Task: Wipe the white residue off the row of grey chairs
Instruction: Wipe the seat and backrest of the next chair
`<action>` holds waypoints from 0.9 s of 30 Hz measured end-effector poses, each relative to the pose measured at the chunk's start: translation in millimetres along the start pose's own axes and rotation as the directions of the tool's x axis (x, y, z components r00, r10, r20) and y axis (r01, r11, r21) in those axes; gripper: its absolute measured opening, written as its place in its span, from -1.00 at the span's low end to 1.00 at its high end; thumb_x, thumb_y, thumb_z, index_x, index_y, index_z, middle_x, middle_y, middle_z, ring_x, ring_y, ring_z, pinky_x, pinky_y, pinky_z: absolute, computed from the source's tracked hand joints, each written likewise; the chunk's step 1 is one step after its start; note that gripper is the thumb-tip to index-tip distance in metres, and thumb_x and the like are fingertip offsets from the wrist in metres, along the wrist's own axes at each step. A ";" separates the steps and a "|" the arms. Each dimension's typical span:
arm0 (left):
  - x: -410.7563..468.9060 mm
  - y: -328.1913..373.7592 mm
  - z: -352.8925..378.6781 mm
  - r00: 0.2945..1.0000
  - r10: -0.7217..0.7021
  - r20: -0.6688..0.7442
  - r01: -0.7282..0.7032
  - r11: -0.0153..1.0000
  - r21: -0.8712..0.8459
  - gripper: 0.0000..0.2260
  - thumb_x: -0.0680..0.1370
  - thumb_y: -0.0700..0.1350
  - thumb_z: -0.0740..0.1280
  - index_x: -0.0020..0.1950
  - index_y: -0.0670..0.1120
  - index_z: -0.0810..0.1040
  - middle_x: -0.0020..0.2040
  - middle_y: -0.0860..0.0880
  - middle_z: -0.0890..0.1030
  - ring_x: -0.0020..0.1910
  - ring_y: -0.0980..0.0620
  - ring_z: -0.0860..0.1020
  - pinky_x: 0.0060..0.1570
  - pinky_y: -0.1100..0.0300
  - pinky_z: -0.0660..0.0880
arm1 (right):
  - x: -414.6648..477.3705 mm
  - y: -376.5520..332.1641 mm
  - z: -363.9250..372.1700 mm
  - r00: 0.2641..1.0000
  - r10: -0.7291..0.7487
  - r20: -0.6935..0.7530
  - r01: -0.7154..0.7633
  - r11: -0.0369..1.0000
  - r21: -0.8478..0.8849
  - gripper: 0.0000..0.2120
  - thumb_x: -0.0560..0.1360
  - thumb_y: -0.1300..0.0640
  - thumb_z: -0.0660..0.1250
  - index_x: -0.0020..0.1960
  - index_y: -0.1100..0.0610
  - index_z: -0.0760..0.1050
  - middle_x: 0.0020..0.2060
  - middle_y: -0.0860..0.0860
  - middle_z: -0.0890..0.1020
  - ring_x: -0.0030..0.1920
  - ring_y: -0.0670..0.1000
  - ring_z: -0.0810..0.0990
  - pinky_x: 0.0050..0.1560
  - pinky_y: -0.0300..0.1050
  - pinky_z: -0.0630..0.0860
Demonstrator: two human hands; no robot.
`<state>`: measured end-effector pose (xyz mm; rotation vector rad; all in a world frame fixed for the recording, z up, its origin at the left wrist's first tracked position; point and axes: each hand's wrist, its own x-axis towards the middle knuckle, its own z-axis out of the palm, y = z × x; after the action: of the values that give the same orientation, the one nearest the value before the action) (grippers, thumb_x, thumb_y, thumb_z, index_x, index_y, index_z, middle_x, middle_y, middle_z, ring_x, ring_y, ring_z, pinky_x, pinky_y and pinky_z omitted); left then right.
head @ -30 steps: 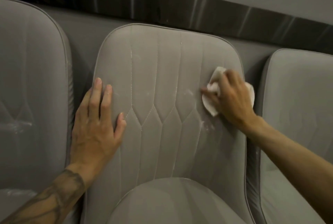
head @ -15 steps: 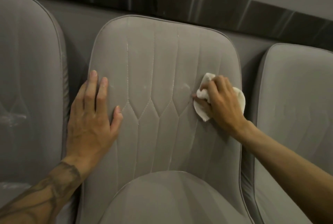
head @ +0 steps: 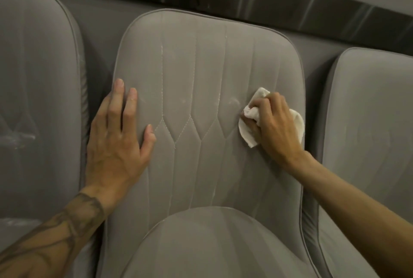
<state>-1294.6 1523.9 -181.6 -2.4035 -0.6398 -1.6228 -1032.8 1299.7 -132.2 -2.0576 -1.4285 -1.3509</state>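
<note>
Just left of the crumpled white cloth (head: 248, 135) bunched in the right hand (head: 276, 127), a pale smudge (head: 233, 101) marks the middle chair's backrest (head: 201, 65), well apart from the left hand (head: 116, 141), pressed flat, fingers spread

Heads up, a lot is cropped here. The left chair (head: 40, 98) at 9 o'clock gets chopped by the frame edge, and the right chair (head: 375, 121) at 3 o'clock loses its far side the same way. The middle chair (head: 201, 65) has its seat (head: 212, 244) running off the bottom at 6 o'clock. Most of the cloth (head: 248, 134) is buried under the right hand (head: 274, 130), whose fingertips are tucked into it. The left hand (head: 114, 148) has outer fingers lost in the dark gap beside the backrest. The left forearm (head: 51, 233) exits at 7 o'clock, the right forearm (head: 357, 206) at 4.
</note>
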 end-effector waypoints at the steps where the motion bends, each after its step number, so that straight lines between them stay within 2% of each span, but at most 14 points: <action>1: -0.4 -0.4 0.3 1.000 0.002 0.001 -0.002 1.000 -0.001 -0.37 0.65 0.00 0.20 0.67 -0.18 0.10 0.67 -0.21 0.10 0.55 -0.32 0.26 0.54 -0.11 0.21 | -3.9 -6.0 2.7 0.998 0.059 -0.015 -0.059 0.998 0.010 -0.70 0.60 -0.04 0.35 0.15 0.16 0.43 0.07 0.10 0.44 0.00 0.11 0.44 -0.04 -0.01 0.42; 2: -0.7 -0.2 0.7 1.000 0.003 0.000 -0.003 1.000 -0.003 -0.37 0.65 0.00 0.20 0.67 -0.18 0.10 0.67 -0.21 0.10 0.55 -0.32 0.26 0.54 -0.11 0.21 | -15.5 -13.7 4.8 0.997 0.075 0.010 -0.076 0.997 0.012 -0.69 0.58 -0.04 0.37 0.15 0.16 0.43 0.06 0.10 0.44 0.00 0.11 0.44 -0.06 0.00 0.44; 5: -1.1 0.1 0.7 1.000 -0.004 0.000 0.004 1.000 0.000 -0.37 0.65 0.00 0.21 0.67 -0.18 0.11 0.67 -0.21 0.10 0.55 -0.32 0.26 0.55 -0.09 0.20 | -59.7 -33.5 4.0 0.976 -0.129 0.174 0.133 0.991 -0.011 -0.71 0.56 -0.03 0.33 0.14 0.16 0.47 0.02 0.10 0.46 -0.07 0.13 0.49 -0.15 0.08 0.53; 7: -0.8 0.3 0.3 1.000 -0.006 0.005 0.006 1.000 0.004 -0.37 0.65 0.00 0.21 0.67 -0.18 0.11 0.68 -0.21 0.10 0.56 -0.31 0.26 0.55 -0.08 0.20 | -59.3 -29.6 2.3 0.967 -0.167 0.193 0.168 0.986 0.013 -0.71 0.55 -0.04 0.33 0.11 0.16 0.48 0.00 0.10 0.48 -0.09 0.12 0.49 -0.17 0.09 0.55; 10: -0.7 -0.2 1.5 1.000 -0.001 -0.001 0.001 1.000 0.010 -0.37 0.65 0.00 0.20 0.67 -0.18 0.10 0.68 -0.20 0.08 0.56 -0.30 0.26 0.56 -0.08 0.19 | -14.0 -19.5 4.2 1.000 -0.009 0.026 0.007 0.997 0.077 -0.70 0.54 0.01 0.42 0.10 0.19 0.44 -0.02 0.15 0.46 -0.06 0.16 0.46 -0.13 0.11 0.48; 13: -1.4 -2.3 3.9 1.000 -0.001 -0.012 0.001 1.000 0.010 -0.37 0.66 0.01 0.19 0.68 -0.17 0.10 0.68 -0.18 0.08 0.56 -0.29 0.26 0.57 -0.05 0.17 | 28.8 -11.6 7.6 0.972 0.163 -0.170 -0.140 0.981 0.137 -0.70 0.59 -0.04 0.36 0.09 0.19 0.44 -0.01 0.13 0.46 -0.03 0.14 0.46 -0.10 0.04 0.46; 15: -0.8 -2.7 4.3 1.000 0.003 -0.015 -0.002 1.000 0.007 -0.37 0.65 0.01 0.19 0.68 -0.17 0.10 0.68 -0.18 0.08 0.56 -0.29 0.26 0.57 -0.04 0.16 | 24.5 -18.0 12.9 0.957 0.210 -0.198 -0.182 0.972 0.150 -0.69 0.60 -0.08 0.34 0.08 0.16 0.43 -0.01 0.11 0.45 -0.04 0.12 0.47 -0.13 0.04 0.46; 20: 0.3 0.4 1.6 1.000 0.003 -0.017 -0.003 1.000 0.010 -0.38 0.65 -0.02 0.22 0.66 -0.19 0.14 0.68 -0.21 0.10 0.55 -0.30 0.27 0.56 -0.08 0.20 | 0.4 -22.2 13.5 0.992 0.038 -0.122 -0.019 0.988 0.156 -0.70 0.59 -0.07 0.37 0.04 0.18 0.46 -0.07 0.09 0.44 -0.09 0.14 0.47 -0.14 0.10 0.47; 23: -0.1 0.9 1.4 1.000 -0.005 -0.019 0.005 1.000 0.006 -0.38 0.64 -0.02 0.22 0.66 -0.18 0.14 0.67 -0.20 0.11 0.55 -0.30 0.28 0.54 -0.10 0.24 | 43.6 -4.6 5.4 0.971 0.124 -0.205 -0.087 0.980 0.179 -0.68 0.59 -0.09 0.35 0.07 0.17 0.42 -0.02 0.15 0.45 -0.05 0.15 0.46 -0.11 0.05 0.46; 27: -0.2 0.1 2.1 1.000 -0.006 -0.006 0.006 1.000 0.003 -0.36 0.64 -0.01 0.22 0.67 -0.17 0.11 0.68 -0.19 0.10 0.56 -0.29 0.26 0.55 -0.09 0.23 | 74.8 0.8 6.0 0.900 0.294 -0.321 -0.236 0.949 0.210 -0.67 0.60 -0.10 0.34 0.10 0.16 0.41 0.04 0.14 0.47 -0.02 0.10 0.48 -0.09 0.00 0.49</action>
<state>-1292.8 1524.6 -182.6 -2.3960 -0.6488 -1.6296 -1024.0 1346.2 -73.9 -1.7238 -1.0274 -1.3473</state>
